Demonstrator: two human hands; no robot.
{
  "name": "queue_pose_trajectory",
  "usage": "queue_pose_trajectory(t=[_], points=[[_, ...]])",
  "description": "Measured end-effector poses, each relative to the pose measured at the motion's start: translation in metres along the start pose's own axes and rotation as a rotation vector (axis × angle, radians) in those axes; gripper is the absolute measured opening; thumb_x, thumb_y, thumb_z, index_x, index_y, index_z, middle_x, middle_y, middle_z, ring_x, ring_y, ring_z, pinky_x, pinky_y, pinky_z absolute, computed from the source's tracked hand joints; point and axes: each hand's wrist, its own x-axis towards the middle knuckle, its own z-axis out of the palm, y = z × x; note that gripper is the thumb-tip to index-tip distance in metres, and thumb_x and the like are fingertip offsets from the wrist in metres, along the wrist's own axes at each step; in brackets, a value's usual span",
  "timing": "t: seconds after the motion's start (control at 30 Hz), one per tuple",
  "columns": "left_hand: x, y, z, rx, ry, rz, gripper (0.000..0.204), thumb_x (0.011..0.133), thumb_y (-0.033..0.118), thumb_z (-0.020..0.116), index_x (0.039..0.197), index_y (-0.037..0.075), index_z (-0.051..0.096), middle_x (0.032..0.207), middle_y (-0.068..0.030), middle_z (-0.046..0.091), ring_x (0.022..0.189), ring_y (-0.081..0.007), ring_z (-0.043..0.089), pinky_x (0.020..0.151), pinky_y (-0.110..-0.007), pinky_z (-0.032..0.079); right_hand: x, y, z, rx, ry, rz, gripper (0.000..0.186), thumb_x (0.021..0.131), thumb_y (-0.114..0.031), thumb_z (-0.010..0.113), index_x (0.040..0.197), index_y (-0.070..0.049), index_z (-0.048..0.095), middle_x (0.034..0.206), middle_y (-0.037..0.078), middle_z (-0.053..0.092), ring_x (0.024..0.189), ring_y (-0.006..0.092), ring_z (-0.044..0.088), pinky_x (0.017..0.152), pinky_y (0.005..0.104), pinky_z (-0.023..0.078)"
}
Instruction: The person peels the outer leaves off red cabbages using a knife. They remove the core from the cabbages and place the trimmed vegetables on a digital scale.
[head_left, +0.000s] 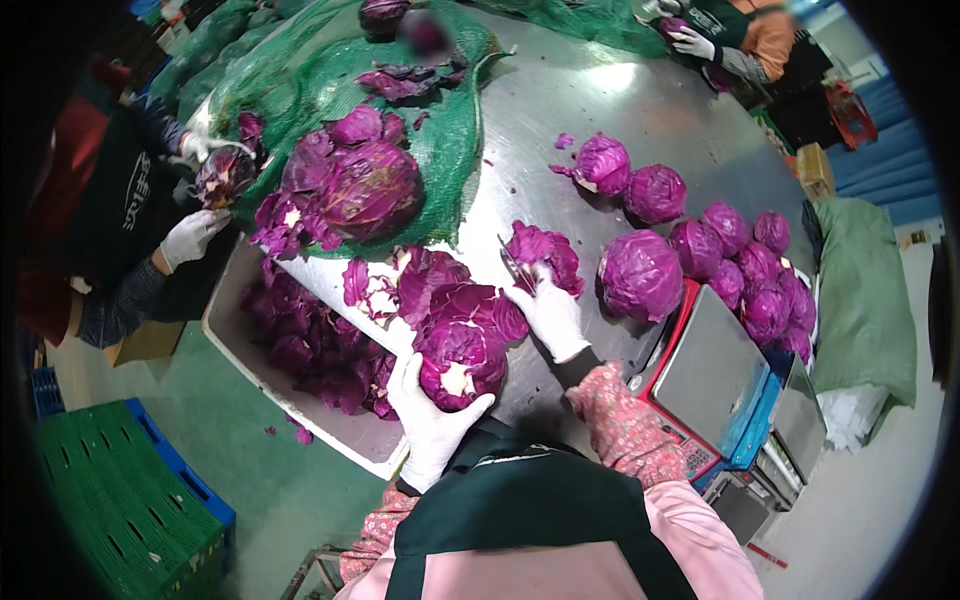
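A red cabbage [455,360], its pale cut stem facing me, lies at the table's near edge. My white-gloved left hand [430,415] is closed around its lower left side, thumb beneath the stem. To the upper right, my gloved right hand [550,315] is closed on a loose red cabbage leaf [548,250]. A thin dark strip shows beside those fingers; I cannot tell whether it is a blade. More loose leaves [430,280] and pale stem pieces lie just beyond the cabbage.
Whole cabbages [640,275] are gathered at the right, beside a red-rimmed scale [715,360]. A white bin [330,440] at the left holds leaves. Green netting [450,130] bears more cabbages. Co-workers' gloved hands [195,238] work at the left, others [692,42] at the far right.
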Motion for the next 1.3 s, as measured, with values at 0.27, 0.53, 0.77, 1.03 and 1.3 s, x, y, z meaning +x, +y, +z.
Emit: queue_pose_trajectory(t=[0.27, 0.53, 0.77, 1.03, 1.3], points=[[0.008, 0.008, -0.015, 0.044, -0.213, -0.051, 0.113, 0.059, 0.037, 0.094, 0.149, 0.006, 0.034, 0.143, -0.0228, 0.031, 0.133, -0.0422, 0.035, 0.111, -0.051, 0.036, -0.074, -0.020, -0.039, 0.230, -0.458, -0.275, 0.063, 0.100, -0.051, 0.048, 0.147, -0.011, 0.038, 0.104, 0.023, 0.069, 0.094, 0.0409, 0.067, 0.081, 0.0494, 0.052], [0.012, 0.012, -0.001, -0.142, -0.091, -0.093, 0.087, 0.063, 0.030, 0.091, 0.133, 0.006, 0.046, 0.139, -0.0219, 0.037, 0.125, -0.0418, 0.047, 0.103, -0.050, 0.044, -0.067, -0.007, -0.025, 0.157, -0.398, -0.516, 0.047, 0.103, -0.036, 0.045, 0.141, -0.008, 0.042, 0.107, 0.022, 0.069, 0.078, 0.0380, 0.069, 0.069, 0.0498, 0.053], [0.017, 0.008, 0.001, -0.080, -0.108, 0.048, 0.083, 0.062, 0.028, 0.091, 0.130, 0.007, 0.049, 0.135, -0.0218, 0.044, 0.124, -0.0422, 0.049, 0.102, -0.051, 0.045, -0.064, 0.003, -0.024, 0.003, -0.273, -0.698, 0.025, 0.102, -0.019, 0.046, 0.121, -0.005, 0.057, 0.117, 0.018, 0.064, 0.070, 0.0353, 0.067, 0.062, 0.0423, 0.053], [0.012, 0.009, -0.001, -0.078, -0.130, 0.159, 0.086, 0.059, 0.028, 0.093, 0.130, 0.010, 0.048, 0.136, -0.0214, 0.044, 0.125, -0.0433, 0.047, 0.103, -0.052, 0.044, -0.043, 0.001, -0.018, 0.321, -0.399, -0.256, 0.032, 0.106, -0.029, 0.041, 0.114, -0.003, 0.057, 0.099, 0.021, 0.066, 0.089, 0.0399, 0.066, 0.079, 0.0435, 0.050], [0.016, -0.015, -0.018, -0.188, -0.244, 0.239, 0.097, 0.057, 0.034, 0.095, 0.134, 0.008, 0.043, 0.146, -0.0263, 0.036, 0.137, -0.0460, 0.037, 0.110, -0.056, 0.036, -0.007, -0.002, 0.001, 0.112, -0.072, -0.227, 0.041, 0.104, -0.040, 0.041, 0.127, -0.011, 0.059, 0.101, 0.022, 0.069, 0.083, 0.0391, 0.068, 0.071, 0.0477, 0.053]])
